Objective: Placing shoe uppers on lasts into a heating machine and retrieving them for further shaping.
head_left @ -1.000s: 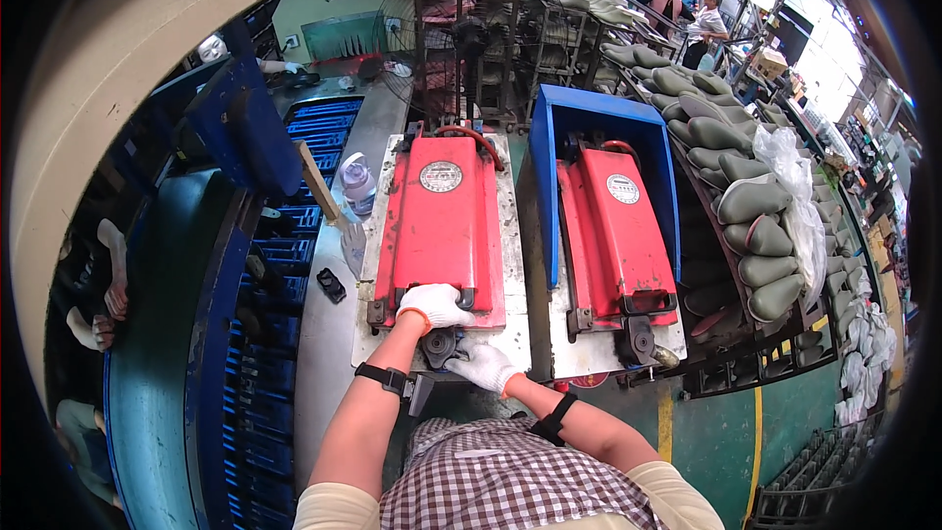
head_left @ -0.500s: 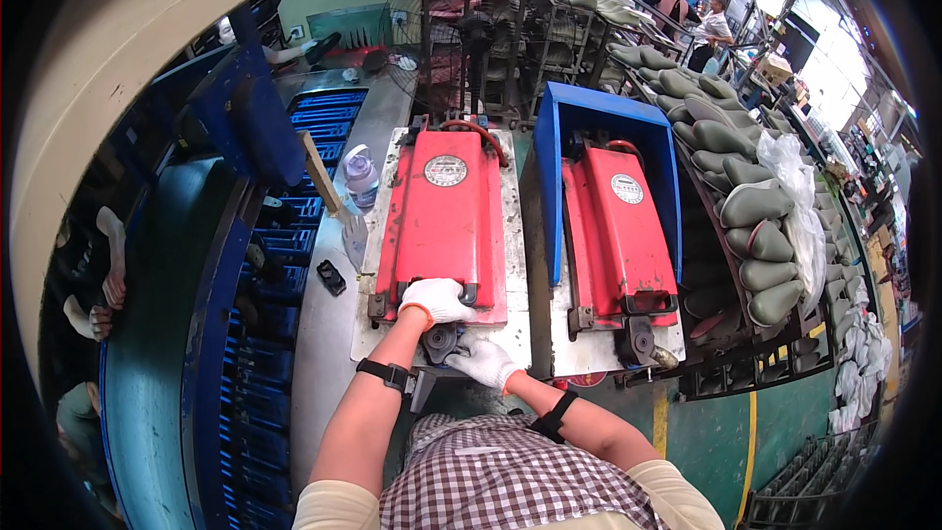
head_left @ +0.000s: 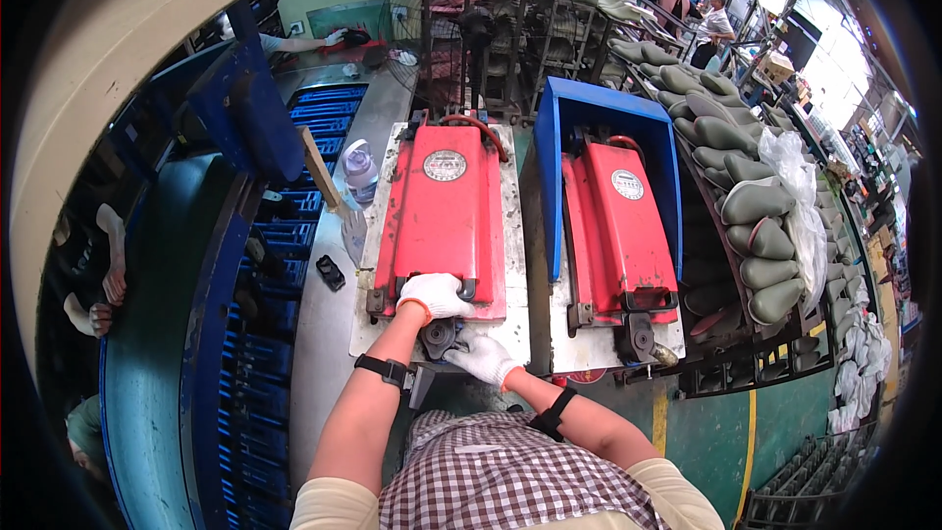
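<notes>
In front of me lies a red press cover (head_left: 444,226) with a round silver label, on a scuffed white base plate (head_left: 515,236). My left hand (head_left: 435,294), in a white knit glove, is closed around the black handle (head_left: 469,289) at the cover's near end. Just below it sits a round dark latch (head_left: 437,338). Beside that latch, my gloved right hand (head_left: 481,358) has curled fingers; whatever they grip is hidden behind the glove. Both forearms wear black straps.
A second red press (head_left: 628,236) stands to the right under a blue hood (head_left: 608,103). Grey-green shoe-shaped pieces (head_left: 756,202) fill the rack beyond. On the left metal ledge are a bottle (head_left: 360,172) and a black part (head_left: 331,273). Co-workers' hands (head_left: 102,319) show far left.
My hands stay in nearly the same place. At the back left, a co-worker's gloved hand has moved to the right with a dark object.
</notes>
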The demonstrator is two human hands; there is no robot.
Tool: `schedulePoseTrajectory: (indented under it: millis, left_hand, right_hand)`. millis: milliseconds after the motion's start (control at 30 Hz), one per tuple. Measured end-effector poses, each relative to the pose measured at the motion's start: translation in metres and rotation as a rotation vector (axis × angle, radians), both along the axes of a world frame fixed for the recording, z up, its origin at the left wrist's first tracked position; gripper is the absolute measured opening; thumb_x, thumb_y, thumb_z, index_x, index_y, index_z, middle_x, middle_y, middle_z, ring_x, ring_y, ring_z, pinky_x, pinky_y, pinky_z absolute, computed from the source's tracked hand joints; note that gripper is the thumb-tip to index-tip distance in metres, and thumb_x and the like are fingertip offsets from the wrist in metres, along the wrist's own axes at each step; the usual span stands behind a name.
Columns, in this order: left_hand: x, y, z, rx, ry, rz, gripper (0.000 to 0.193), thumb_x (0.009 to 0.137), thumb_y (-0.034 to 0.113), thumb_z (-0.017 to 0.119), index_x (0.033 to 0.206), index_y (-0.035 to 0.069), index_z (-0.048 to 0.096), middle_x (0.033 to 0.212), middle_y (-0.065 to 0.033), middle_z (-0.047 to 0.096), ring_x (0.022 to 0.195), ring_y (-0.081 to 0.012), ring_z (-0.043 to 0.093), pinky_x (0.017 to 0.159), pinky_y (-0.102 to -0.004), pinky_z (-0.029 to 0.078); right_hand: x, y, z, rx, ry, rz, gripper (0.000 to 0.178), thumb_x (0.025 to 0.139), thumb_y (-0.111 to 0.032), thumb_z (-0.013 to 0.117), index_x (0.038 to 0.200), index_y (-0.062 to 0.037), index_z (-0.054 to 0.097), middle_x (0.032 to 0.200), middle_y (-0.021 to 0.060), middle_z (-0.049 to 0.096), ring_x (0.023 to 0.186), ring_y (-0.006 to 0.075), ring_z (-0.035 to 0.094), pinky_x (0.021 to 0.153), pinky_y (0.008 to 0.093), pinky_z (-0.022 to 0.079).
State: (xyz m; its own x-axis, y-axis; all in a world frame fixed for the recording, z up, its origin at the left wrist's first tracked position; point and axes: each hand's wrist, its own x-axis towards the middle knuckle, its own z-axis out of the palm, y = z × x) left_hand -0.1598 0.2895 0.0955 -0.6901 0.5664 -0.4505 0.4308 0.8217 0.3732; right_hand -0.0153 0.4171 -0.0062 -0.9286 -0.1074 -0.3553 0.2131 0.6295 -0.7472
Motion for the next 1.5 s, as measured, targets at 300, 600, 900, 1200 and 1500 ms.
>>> schedulePoseTrajectory:
  millis: [300,600,900,1200,1500]
  left_hand:
    - [0.0,0.001,0.004,-0.002,-0.013,-0.001,0.06,0.07,0.057,0.072,0.109,0.012,0.079,0.111,-0.018,0.076,0.103,-0.0349,0.074,0.093,-0.045,0.056]
    - [0.001,0.0,0.004,-0.007,-0.028,0.014,0.061,0.069,0.056,0.072,0.111,0.012,0.079,0.113,-0.0185,0.076,0.104,-0.0349,0.073,0.094,-0.0446,0.056]
    - [0.001,0.001,0.005,-0.014,-0.016,0.005,0.06,0.07,0.055,0.071,0.111,0.011,0.079,0.112,-0.0181,0.076,0.104,-0.0345,0.074,0.093,-0.0448,0.056]
    - [0.0,0.0,-0.002,0.013,-0.005,0.005,0.064,0.07,0.061,0.073,0.106,0.009,0.078,0.107,-0.0198,0.076,0.101,-0.0357,0.073,0.091,-0.0449,0.055]
    - [0.0,0.0,0.0,0.007,0.0,0.005,0.061,0.07,0.058,0.072,0.107,0.01,0.078,0.108,-0.0189,0.076,0.102,-0.0354,0.074,0.092,-0.0451,0.056]
  right_hand:
    - [-0.001,0.001,-0.016,-0.041,0.044,0.003,0.053,0.091,-0.049,0.066,0.122,-0.0064,0.071,0.109,0.0236,0.074,0.105,0.0398,0.071,0.095,0.0449,0.054]
    - [0.0,-0.001,0.004,-0.003,0.011,0.009,0.047,0.093,-0.039,0.069,0.123,-0.0026,0.07,0.11,0.0236,0.074,0.104,0.0377,0.072,0.094,0.042,0.054]
    - [-0.001,0.002,-0.008,-0.016,0.003,0.007,0.054,0.092,-0.05,0.065,0.123,-0.0061,0.071,0.11,0.024,0.074,0.105,0.0405,0.071,0.095,0.0443,0.053]
    - [-0.001,0.0,0.005,-0.018,-0.003,0.013,0.049,0.092,-0.04,0.069,0.122,-0.002,0.07,0.11,0.0243,0.073,0.105,0.0387,0.071,0.094,0.0428,0.053]
    - [-0.001,0.0,-0.004,-0.026,0.036,0.009,0.051,0.092,-0.048,0.066,0.123,-0.0073,0.071,0.111,0.0241,0.074,0.105,0.0414,0.071,0.094,0.0448,0.054]
